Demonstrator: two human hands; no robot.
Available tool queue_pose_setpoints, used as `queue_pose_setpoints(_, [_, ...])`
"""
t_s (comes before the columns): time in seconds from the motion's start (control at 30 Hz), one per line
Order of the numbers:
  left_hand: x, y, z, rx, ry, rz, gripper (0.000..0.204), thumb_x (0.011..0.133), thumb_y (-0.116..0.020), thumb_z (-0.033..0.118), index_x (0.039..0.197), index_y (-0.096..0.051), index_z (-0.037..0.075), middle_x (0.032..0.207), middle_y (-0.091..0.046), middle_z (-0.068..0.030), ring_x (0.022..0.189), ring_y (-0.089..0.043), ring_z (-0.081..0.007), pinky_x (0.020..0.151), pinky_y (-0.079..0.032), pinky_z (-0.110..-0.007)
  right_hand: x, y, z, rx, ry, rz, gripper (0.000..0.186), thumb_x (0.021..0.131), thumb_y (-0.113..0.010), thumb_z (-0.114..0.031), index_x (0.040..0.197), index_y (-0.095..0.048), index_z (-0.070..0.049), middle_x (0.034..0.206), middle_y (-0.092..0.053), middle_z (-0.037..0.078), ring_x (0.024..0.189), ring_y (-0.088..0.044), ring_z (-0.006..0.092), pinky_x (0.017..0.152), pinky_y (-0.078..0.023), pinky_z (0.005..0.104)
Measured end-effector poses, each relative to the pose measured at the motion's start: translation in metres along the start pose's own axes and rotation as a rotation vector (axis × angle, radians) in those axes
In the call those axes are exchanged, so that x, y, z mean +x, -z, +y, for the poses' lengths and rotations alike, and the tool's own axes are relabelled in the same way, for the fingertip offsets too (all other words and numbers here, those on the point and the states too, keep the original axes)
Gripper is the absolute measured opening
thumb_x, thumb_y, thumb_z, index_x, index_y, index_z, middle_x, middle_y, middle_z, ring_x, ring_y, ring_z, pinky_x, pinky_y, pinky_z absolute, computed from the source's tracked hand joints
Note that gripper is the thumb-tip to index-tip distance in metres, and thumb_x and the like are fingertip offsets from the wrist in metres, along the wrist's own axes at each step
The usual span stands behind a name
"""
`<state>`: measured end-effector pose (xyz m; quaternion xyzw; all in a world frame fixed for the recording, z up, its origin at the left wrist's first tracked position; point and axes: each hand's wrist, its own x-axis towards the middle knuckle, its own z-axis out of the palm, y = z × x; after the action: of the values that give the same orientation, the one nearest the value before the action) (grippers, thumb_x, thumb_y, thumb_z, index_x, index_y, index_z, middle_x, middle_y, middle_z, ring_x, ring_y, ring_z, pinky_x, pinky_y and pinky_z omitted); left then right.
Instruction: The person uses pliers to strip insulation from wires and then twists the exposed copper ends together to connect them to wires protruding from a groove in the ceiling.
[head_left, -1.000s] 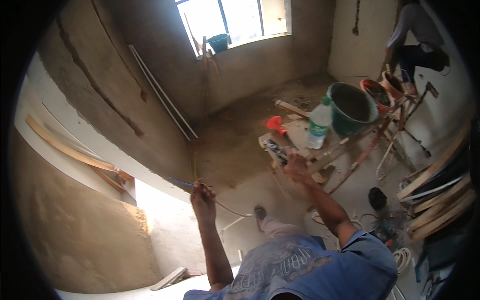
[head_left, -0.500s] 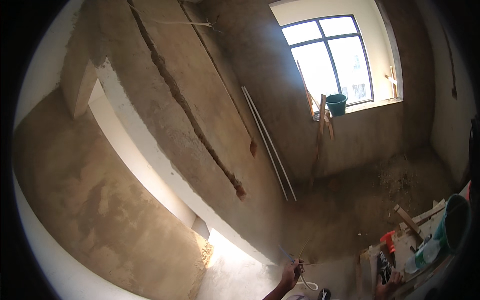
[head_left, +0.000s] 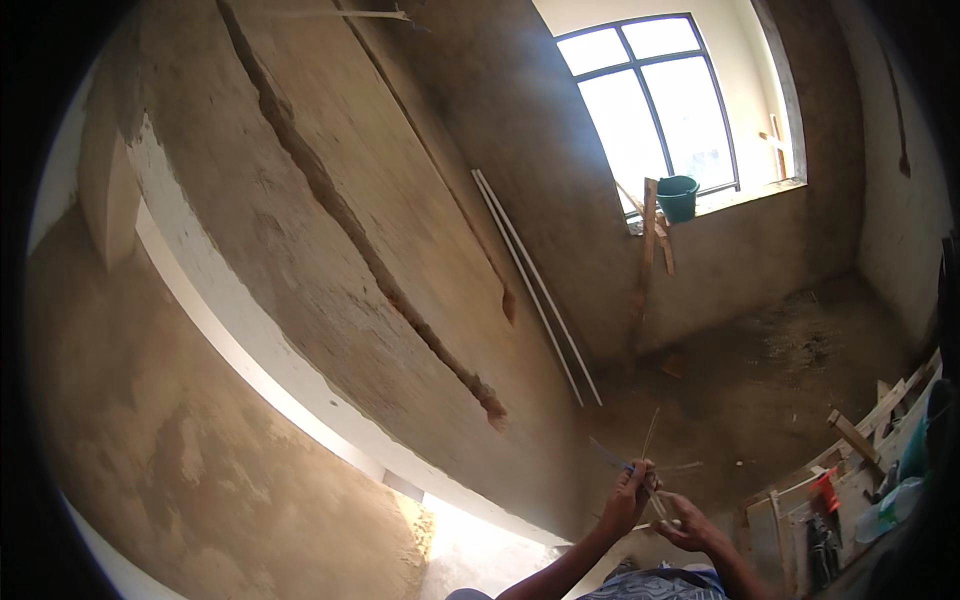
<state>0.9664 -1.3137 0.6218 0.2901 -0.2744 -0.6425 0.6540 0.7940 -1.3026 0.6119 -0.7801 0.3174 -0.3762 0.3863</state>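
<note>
Left grip (head_left: 630, 490): fingers closed on a pale cable (head_left: 657, 507), low in the view. Right grip (head_left: 690, 525): just right of and below the left, fingers part curled at the cable; whether they have closed on it cannot be told. Cable: held at the left grip, thin cores fanning out above it, one bluish, one tan rising, one pale pointing right; a whitish length shows between the hands; finer detail blurred. Step in hand, by judgement: sorting or preparing the cores; the next move seems to call for a steady left hold and a fine right-hand pinch. Right of the right grip: wooden surface (head_left: 850, 495) bearing a red-handled tool (head_left: 826, 491) and a clear bottle (head_left: 888, 510). Beyond the left grip: two white tubes (head_left: 530, 285), leaning. Farthest, above both: green bucket (head_left: 677, 200) on the window sill (head_left: 750, 198).
</note>
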Motion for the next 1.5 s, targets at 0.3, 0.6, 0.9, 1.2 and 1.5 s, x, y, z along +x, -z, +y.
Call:
queue_pose_setpoints(0.3, [0.046,0.014,0.229,1.332,-0.233,0.021,0.023,0.099,-0.053,0.021,0.102,-0.066,0.001,0.101,-0.067,-0.0086,0.1,-0.062,-0.0169,0.091,-0.048,-0.031,0.143,-0.046,-0.003,0.237,0.018,-0.023,0.021,0.098,-0.052,-0.022,0.089,-0.055,-0.003,0.064,-0.049,0.006,0.057,-0.048,0.0134,0.052,-0.04,0.0337])
queue_pose_setpoints(0.6, [0.103,-0.148,0.442,1.518,-1.339,0.32,0.032,0.097,-0.055,0.034,0.095,-0.065,0.004,0.083,-0.064,-0.0035,0.069,-0.049,-0.0091,0.063,-0.04,-0.027,0.26,-0.027,0.051,0.53,-0.095,-0.036,0.034,0.102,-0.044,-0.036,0.087,-0.053,-0.006,0.066,-0.043,-0.002,0.061,-0.041,0.008,0.054,-0.036,0.0271])
queue_pose_setpoints(0.9, [0.255,-0.302,0.639,2.097,-1.937,0.901,0.031,0.096,-0.051,0.029,0.097,-0.062,0.0,0.086,-0.065,-0.0134,0.082,-0.065,-0.0253,0.074,-0.051,-0.039,0.34,-0.02,0.136,0.749,-0.286,-0.316,0.035,0.101,-0.045,-0.04,0.085,-0.049,-0.009,0.071,-0.045,-0.005,0.06,-0.043,0.0057,0.052,-0.037,0.0232])
queue_pose_setpoints(1.2, [0.299,-0.373,0.727,0.498,-1.425,0.118,0.032,0.1,-0.038,0.015,0.119,-0.041,-0.01,0.087,-0.056,-0.0157,0.081,-0.06,-0.029,0.076,-0.052,-0.038,0.381,-0.059,0.205,0.939,-0.216,-0.623,0.025,0.101,-0.049,-0.034,0.101,-0.058,-0.011,0.077,-0.047,-0.009,0.067,-0.041,0.0026,0.054,-0.034,0.0195])
queue_pose_setpoints(1.5, [0.188,-0.258,0.839,1.925,-1.284,1.326,0.029,0.099,-0.04,0.023,0.098,-0.051,-0.004,0.074,-0.053,-0.0114,0.058,-0.049,-0.0226,0.054,-0.043,-0.04,0.423,-0.081,0.199,0.91,-0.188,-0.753,0.028,0.099,-0.054,-0.037,0.099,-0.059,-0.009,0.079,-0.052,-0.007,0.068,-0.046,0.005,0.056,-0.038,0.022])
